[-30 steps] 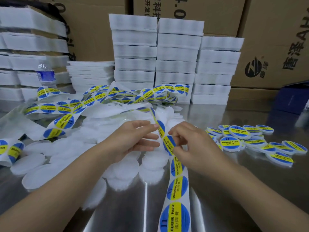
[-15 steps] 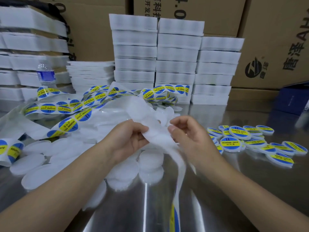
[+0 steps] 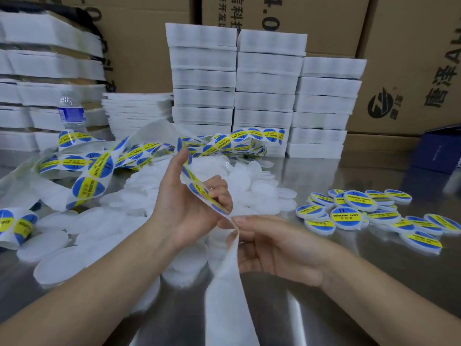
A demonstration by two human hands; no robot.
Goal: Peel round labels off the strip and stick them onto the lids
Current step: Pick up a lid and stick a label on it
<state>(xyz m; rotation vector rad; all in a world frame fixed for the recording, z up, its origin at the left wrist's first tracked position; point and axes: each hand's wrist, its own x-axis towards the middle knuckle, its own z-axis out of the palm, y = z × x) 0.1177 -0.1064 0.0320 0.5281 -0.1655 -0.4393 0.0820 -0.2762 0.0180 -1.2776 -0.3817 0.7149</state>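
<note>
My left hand [image 3: 189, 211] has its grip curled round the label strip [image 3: 199, 188], held up above the blank lids [image 3: 249, 181] on the tabletop [image 3: 374, 283]. My right hand [image 3: 274, 248] pinches the bare backing [image 3: 224, 295] at the fold. Pulling too sharply could crease a label, stick it to my fingers, or tear the backing.

A tall block of stacked white foam trays [image 3: 264, 96] stands at the back of the steel bench [image 3: 349, 283]. Behind it rise brown cardboard cartons [image 3: 411, 71]. To its left sit a lower pile of flat white sheets [image 3: 137, 108], a clear water bottle [image 3: 72, 113] and more tray stacks [image 3: 45, 71]. Far to its right stands a dark blue box [image 3: 439, 151].
</note>
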